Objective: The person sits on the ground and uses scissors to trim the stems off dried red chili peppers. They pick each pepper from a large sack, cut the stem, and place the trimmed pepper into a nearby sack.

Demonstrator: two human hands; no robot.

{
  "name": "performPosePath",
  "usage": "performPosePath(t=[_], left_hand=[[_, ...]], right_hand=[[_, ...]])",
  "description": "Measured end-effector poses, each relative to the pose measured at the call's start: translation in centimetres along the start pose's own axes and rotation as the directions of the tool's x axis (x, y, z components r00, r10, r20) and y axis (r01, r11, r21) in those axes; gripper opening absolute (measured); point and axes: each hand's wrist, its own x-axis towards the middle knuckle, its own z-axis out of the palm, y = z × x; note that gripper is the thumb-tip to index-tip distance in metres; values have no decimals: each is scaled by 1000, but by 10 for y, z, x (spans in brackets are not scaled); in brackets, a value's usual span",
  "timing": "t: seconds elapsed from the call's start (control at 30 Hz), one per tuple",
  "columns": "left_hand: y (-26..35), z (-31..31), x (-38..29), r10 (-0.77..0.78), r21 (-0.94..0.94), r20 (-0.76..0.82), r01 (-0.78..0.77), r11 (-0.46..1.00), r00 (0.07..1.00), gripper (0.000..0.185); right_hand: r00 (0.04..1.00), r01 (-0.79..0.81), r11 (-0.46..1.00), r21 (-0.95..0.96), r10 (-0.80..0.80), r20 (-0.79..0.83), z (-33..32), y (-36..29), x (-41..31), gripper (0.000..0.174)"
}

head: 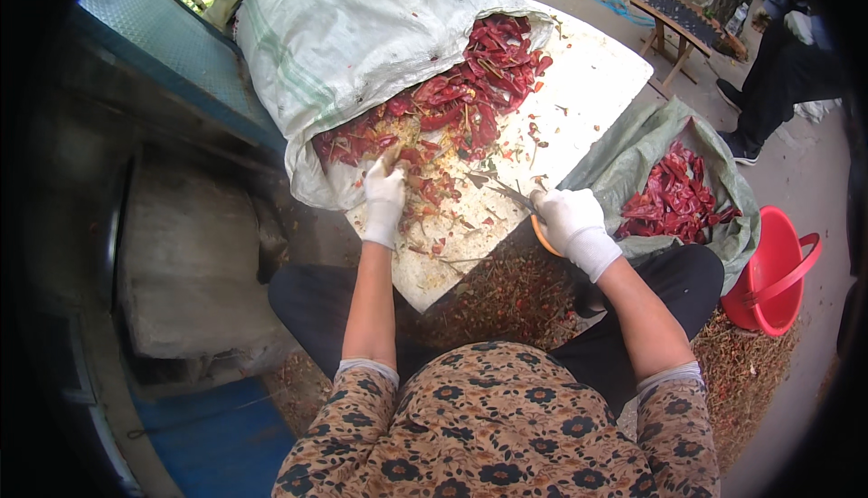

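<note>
A white woven sack (352,30) lies on its side on a white board (597,84), its mouth spilling dried red chili peppers (485,84). My left hand (385,189), in a white glove, is at the lower edge of the spilled peppers, fingertips among pieces and seeds; whether it pinches one is unclear. My right hand (573,220), gloved too, grips scissors (519,197) with orange handles, the blades pointing left over the board. Stems, seeds and pepper scraps lie scattered between the hands. To the right, a green woven sack (590,152) stands open with red peppers (671,196) inside.
A red plastic bucket (765,281) stands beside the green sack. Plant debris (739,376) covers the ground around my legs. A small folding stool (678,20) and a seated person's dark-trousered leg (766,91) are at upper right. A grey covered block (193,254) is at left.
</note>
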Motion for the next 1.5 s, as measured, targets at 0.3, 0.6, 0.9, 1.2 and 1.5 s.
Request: performPosePath(t=[0.3,0.6,0.9,1.2,1.5], left_hand=[[25,3,-32,-162,-93,68,168,981,984,47],[42,34,-90,-153,-345,370,288,893,916,40],[53,46,-112,-78,-378,397,241,894,914,56],[54,48,-120,-39,-344,326,157,926,945,36],[5,67,-122,-14,-888,323,308,342,946,42]], right_hand=[[1000,15,1000,10,-15,-10,1,-4,-2,18],[967,172,958,229,-120,-225,13,-14,-2,34],[993,98,965,242,-77,-92,11,-26,-4,24],[991,75,834,546,-121,49,6,-34,1,29],[833,-383,-485,787,-550,66,14,-24,-18,69]])
